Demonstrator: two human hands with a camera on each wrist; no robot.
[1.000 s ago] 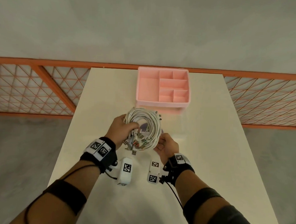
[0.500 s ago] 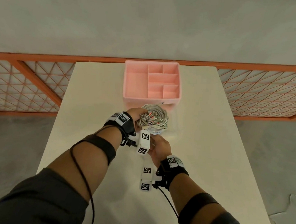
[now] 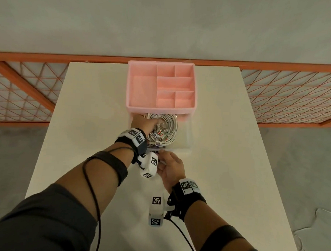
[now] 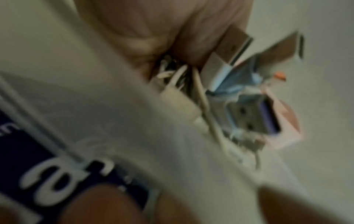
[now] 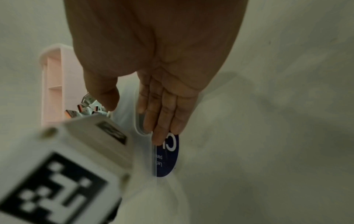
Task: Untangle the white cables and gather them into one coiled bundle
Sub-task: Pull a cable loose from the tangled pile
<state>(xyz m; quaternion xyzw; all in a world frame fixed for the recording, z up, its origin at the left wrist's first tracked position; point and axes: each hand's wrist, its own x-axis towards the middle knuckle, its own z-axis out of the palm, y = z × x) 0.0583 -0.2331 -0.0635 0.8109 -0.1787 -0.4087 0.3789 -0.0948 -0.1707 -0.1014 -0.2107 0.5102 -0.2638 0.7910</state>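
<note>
The white cables form one coiled bundle [image 3: 167,125] with several USB plugs [image 4: 249,116] sticking out of it. The bundle sits low inside a clear drawer [image 3: 185,143] pulled out from under the pink organizer [image 3: 131,92]. My left hand [image 3: 144,122] reaches into the drawer and grips the coil's left side. My right hand [image 3: 169,166] is just in front of the drawer. Its fingers [image 5: 162,115] lie straight against the drawer front, which carries a blue label [image 5: 168,159]. The plugs [image 5: 84,109] show behind its thumb.
The pink organizer has several compartments with nothing in them and stands at the far middle of the cream table [image 3: 226,146]. An orange mesh railing [image 3: 284,95] runs behind the table. The floor drops off on both sides.
The bundle has gone forward from the middle of the table into the clear drawer, carried by my left hand. My right hand has let go of the coil and now touches the drawer front.
</note>
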